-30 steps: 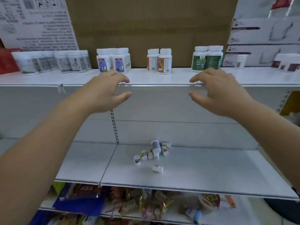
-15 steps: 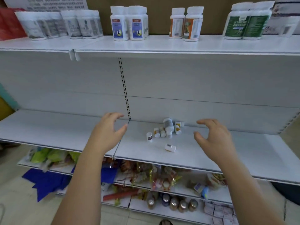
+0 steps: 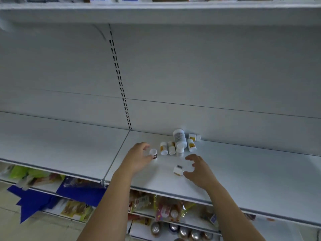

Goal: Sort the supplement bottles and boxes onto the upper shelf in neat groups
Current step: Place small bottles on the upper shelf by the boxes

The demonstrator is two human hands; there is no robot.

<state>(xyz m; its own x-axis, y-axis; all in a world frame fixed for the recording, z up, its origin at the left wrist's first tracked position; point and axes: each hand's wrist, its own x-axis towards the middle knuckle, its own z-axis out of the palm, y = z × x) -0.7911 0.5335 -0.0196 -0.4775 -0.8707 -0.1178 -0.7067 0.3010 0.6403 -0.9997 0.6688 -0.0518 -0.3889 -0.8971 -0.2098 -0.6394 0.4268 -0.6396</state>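
Note:
Several small white supplement bottles [image 3: 171, 147] lie in a cluster near the back of the middle shelf [image 3: 243, 171], with one larger white bottle [image 3: 179, 139] lying across them. A small dark-labelled bottle [image 3: 153, 153] stands upright to the cluster's left; my left hand [image 3: 139, 159] curls round it, thumb and fingers at its sides. Another small bottle [image 3: 178, 170] lies on its side in front of the cluster. My right hand [image 3: 198, 171] is spread just right of it, thumb close to it, not gripping. The upper shelf [image 3: 156, 6] runs along the top edge, with only the bottoms of its bottles showing.
A slotted upright [image 3: 119, 80] divides the grey back panel. Below the middle shelf, a lower shelf [image 3: 173, 221] holds snack packets and jars. Blue sheets [image 3: 34, 202] lie on the lower left.
The view has dropped further toward the middle shelf. Both hands moved forward onto it; the left reached the upright small bottle, the right reached the bottle lying in front.

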